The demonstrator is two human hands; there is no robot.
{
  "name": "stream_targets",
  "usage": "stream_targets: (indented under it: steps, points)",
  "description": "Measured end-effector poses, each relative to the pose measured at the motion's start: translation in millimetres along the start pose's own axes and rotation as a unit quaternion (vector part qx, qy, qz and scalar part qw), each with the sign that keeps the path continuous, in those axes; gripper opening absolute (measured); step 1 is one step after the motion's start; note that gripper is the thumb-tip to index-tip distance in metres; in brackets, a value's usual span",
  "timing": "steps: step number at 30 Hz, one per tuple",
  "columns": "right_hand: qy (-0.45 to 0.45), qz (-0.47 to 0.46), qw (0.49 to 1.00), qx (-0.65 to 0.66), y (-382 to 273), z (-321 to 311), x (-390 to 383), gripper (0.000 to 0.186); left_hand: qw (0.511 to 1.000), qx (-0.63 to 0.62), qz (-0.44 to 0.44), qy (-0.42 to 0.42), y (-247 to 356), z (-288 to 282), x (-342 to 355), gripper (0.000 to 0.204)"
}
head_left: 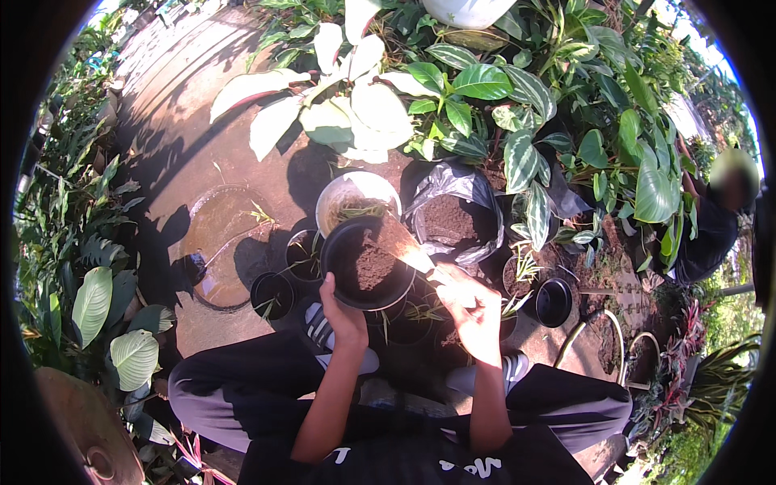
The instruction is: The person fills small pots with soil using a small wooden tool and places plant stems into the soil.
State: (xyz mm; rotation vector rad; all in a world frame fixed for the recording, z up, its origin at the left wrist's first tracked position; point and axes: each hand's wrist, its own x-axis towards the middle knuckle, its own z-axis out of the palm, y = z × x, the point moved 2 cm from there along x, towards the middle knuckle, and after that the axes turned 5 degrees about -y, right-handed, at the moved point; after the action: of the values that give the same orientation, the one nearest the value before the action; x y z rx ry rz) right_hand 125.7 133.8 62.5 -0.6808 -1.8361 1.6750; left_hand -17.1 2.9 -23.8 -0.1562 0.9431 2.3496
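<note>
Outdoor garden, dense leafy plants (483, 82), black pots (339, 259), bag (420, 198) of soil, sunlit ground (182, 105)

We get white round bowl (343, 187) partly hidden by black round plastic pot (343, 276); far right of pot, co-worker's head (734, 179) blurred; well above pot, white rounded object (469, 10) cropped.

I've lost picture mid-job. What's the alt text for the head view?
The left hand holds a black pot of soil while the right hand holds a brown scoop over it. Just beyond stand a white container and a dark plastic bag of soil; small pots and leafy plants are nearby, with another person far right.
</note>
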Motion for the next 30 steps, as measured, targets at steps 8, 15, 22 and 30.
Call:
stream_targets:
  steps: [8, 15, 22, 30]
  points:
    - [0.040, 0.025, 0.998, 0.043, 3.8, -18.9, -5.1, 0.029, 0.999, 0.001, 0.021, 0.042, 4.3, 12.3, -3.6, 0.054]
    - [0.160, 0.093, 0.973, 0.141, 48.7, -48.5, 13.1, 0.026, 0.996, -0.006, 0.044, 0.072, 8.8, 5.9, -1.5, 0.056]
    - [0.252, 0.192, 0.939, 0.134, 221.4, -98.8, 63.0, 0.019, 0.994, 0.001, 0.037, 0.106, 4.7, -7.2, 2.2, 0.065]
    - [0.340, 0.273, 0.899, 0.028, 328.2, -97.5, 127.0, 0.022, 0.996, -0.022, 0.037, 0.073, 4.6, -4.2, 5.0, 0.062]
